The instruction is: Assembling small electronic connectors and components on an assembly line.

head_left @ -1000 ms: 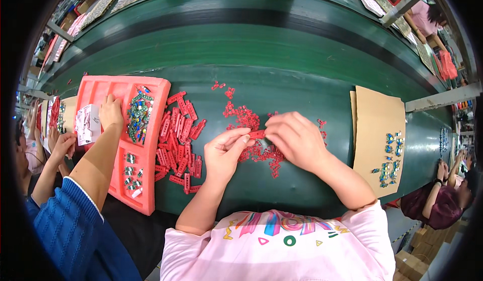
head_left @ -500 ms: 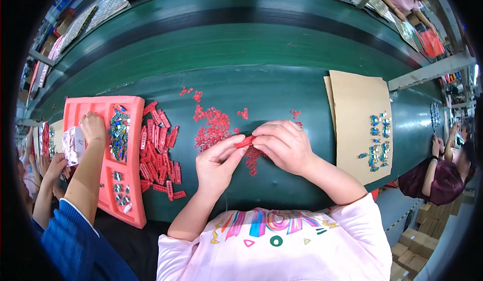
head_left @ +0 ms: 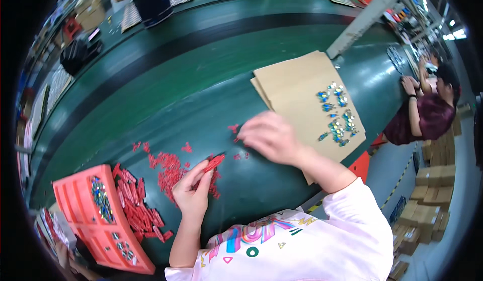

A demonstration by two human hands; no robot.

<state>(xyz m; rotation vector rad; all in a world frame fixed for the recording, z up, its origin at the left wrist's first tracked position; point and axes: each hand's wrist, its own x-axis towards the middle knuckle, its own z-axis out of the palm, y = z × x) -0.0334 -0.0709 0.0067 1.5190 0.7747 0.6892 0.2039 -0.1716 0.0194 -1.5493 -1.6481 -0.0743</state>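
In the head view I see the left hand (head_left: 192,190) with its fingers pinched on a narrow red plastic strip (head_left: 216,161), which juts rightward past the fingertips over the green desk (head_left: 251,193). The right hand (head_left: 274,137) is apart from it, fingers bent close together beside a small red branched plastic piece (head_left: 233,128); I can't tell whether they grip anything.

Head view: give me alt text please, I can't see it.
A person's left hand holds a long red plastic piece by a pile of small red parts on a green work surface; the right hand is near stray ones. A sectioned coral tray sits left, brown cardboard with shiny blue parts right.
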